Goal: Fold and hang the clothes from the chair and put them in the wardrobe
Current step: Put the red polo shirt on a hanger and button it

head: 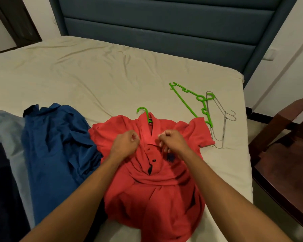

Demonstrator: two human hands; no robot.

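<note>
A red polo shirt (152,186) lies front-up on the bed, with a green hanger inside it; only the hanger's hook (143,111) sticks out of the collar. My left hand (126,142) rests on the shirt's chest left of the placket, fingers curled on the cloth. My right hand (171,140) sits right of the placket, fingers curled and pinching the fabric near the collar. Dark buttons show below the hands. A blue shirt (54,145) lies crumpled to the left.
A second green hanger (191,98) and two wire hangers (219,119) lie on the cream sheet (77,75) to the right. A light blue garment (5,126) and a dark one (0,189) lie at far left. A brown chair (287,154) stands right of the bed; the padded headboard (164,23) is behind.
</note>
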